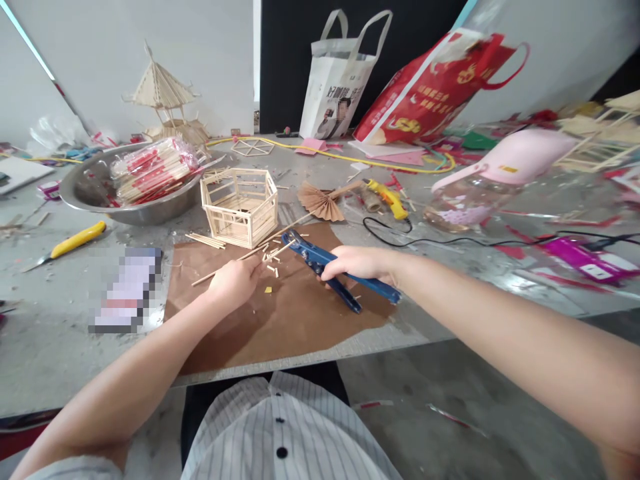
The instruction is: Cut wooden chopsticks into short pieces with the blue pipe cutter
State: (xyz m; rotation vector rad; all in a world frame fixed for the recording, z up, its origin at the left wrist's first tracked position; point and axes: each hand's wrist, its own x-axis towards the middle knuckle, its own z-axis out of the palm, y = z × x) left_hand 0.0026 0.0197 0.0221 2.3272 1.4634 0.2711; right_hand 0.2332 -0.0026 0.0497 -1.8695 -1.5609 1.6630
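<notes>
My right hand (357,263) is wrapped round the blue handles of a hand cutter (320,259), whose jaws point up and left. In my left hand (236,283) a thin wooden stick (281,250) is pinched, its far end at or close to the cutter's jaws; whether they touch I cannot tell. Several short cut stick pieces (273,270) lie between the hands on a brown sheet (290,333). Longer sticks (206,241) rest at the sheet's far left. Just behind stands a six-sided frame (240,208) built of sticks.
At back left, a metal bowl (150,212) holds wrapped chopsticks (155,170). A yellow-handled knife (77,240) and a phone (127,290) lie left. Right are a yellow glue gun (387,198), its black cable and a pink-lidded bottle (465,200). A stick pavilion (160,87) and bags (335,87) stand behind.
</notes>
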